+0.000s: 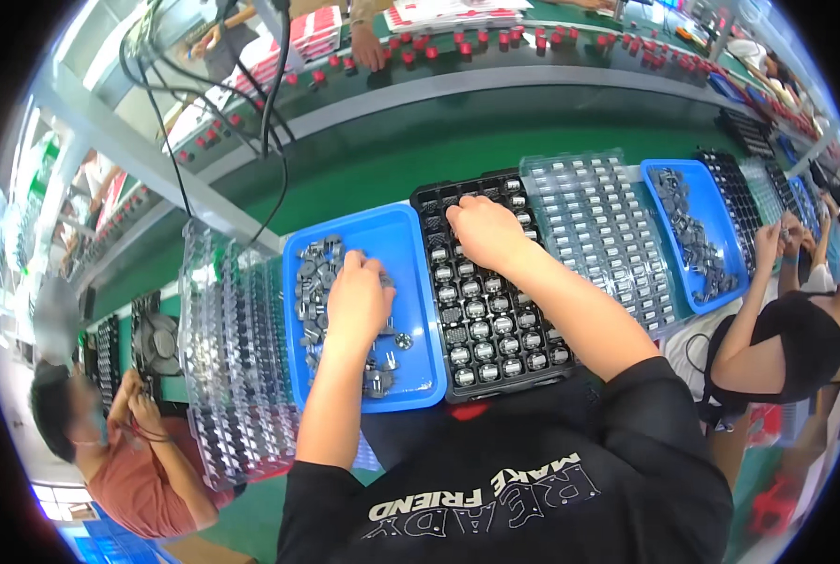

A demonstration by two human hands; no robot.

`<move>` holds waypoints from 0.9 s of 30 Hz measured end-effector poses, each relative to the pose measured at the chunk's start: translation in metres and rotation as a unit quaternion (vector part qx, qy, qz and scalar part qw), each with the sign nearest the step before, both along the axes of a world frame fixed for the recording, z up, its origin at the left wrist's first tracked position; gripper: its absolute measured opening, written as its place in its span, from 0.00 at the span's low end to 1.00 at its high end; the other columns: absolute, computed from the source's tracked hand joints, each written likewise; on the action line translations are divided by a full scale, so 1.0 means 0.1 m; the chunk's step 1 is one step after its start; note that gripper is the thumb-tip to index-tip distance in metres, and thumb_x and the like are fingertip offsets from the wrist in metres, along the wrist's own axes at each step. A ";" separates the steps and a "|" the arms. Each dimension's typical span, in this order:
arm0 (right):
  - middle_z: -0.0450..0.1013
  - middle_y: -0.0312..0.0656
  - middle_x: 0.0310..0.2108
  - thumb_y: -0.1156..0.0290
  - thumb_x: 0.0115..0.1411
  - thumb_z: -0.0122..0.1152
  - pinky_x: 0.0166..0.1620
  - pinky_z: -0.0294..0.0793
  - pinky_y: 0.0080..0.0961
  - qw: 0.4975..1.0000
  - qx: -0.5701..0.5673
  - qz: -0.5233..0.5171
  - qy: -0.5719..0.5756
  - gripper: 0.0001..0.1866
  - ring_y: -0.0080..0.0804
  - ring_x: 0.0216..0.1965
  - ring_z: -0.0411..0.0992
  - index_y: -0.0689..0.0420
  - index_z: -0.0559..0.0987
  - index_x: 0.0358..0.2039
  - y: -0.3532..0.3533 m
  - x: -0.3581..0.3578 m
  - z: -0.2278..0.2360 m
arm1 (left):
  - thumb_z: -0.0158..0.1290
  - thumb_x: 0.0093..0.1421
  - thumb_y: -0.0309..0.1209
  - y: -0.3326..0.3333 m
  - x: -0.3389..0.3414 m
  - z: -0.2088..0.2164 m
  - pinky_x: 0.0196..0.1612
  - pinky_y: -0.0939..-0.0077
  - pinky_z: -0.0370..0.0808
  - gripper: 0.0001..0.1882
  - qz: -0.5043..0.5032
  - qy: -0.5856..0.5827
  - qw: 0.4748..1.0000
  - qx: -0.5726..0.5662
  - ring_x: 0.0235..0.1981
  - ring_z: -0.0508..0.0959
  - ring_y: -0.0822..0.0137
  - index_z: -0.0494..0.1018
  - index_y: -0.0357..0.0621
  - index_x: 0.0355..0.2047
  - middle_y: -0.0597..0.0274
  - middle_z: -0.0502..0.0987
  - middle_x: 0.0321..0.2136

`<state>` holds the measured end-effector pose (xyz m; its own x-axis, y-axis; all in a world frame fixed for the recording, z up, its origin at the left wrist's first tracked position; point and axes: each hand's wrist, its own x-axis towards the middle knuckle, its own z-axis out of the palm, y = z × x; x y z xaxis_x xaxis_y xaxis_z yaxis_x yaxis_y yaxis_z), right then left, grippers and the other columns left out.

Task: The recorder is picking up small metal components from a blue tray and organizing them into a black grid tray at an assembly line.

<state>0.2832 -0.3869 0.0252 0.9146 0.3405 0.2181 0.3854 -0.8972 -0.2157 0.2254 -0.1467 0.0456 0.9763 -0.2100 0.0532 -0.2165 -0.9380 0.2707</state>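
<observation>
My left hand [357, 299] is down in a blue tray [426, 324], over a heap of small grey parts [318, 273]. Its fingers are bunched, and whatever they pinch is hidden beneath them. A few loose parts with metal pins [392, 361] lie in the tray near my wrist. To the right, my right hand [484, 229] is at the far end of a black compartment tray [518, 387], fingertips bent down toward its cells. Those fingers look closed, but I cannot see what is in them. Small round silvery parts [476, 308] sit in many of the cells.
A clear plastic tray [594, 221] of silvery pieces adjoins on the right, then another blue tray [688, 240] of grey parts. Stacked clear trays [241, 348] stand left. Black cables [267, 122] hang at upper left. Co-workers sit on both sides; a conveyor carries red parts [429, 52] beyond.
</observation>
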 end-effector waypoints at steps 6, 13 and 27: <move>0.80 0.54 0.43 0.66 0.55 0.69 0.52 0.77 0.46 0.969 0.171 -0.172 0.036 0.16 0.52 0.48 0.78 0.57 0.82 0.44 -0.90 0.39 0.27 | 0.56 0.55 0.25 0.04 -0.26 0.22 0.41 0.59 0.78 0.15 0.043 0.021 0.986 -0.157 0.33 0.81 0.51 0.78 0.38 0.44 0.48 0.80 0.39; 0.80 0.47 0.30 0.57 0.47 0.78 0.42 0.78 0.36 0.939 0.147 -0.309 0.037 0.20 0.42 0.35 0.80 0.58 0.80 0.30 -1.85 0.74 -0.02 | 0.57 0.59 0.23 0.11 -0.68 0.17 0.29 0.80 0.71 0.15 0.061 -0.014 0.945 -0.322 0.22 0.72 0.78 0.80 0.41 0.48 0.67 0.76 0.21; 0.80 0.39 0.26 0.71 0.51 0.69 0.39 0.76 0.31 0.934 0.240 -0.256 0.062 0.08 0.33 0.31 0.79 0.56 0.83 0.34 -1.85 0.71 -0.10 | 0.57 0.58 0.16 0.28 -1.13 -0.05 0.27 0.87 0.68 0.18 0.120 0.091 0.806 -0.572 0.24 0.73 0.82 0.75 0.36 0.50 0.67 0.79 0.29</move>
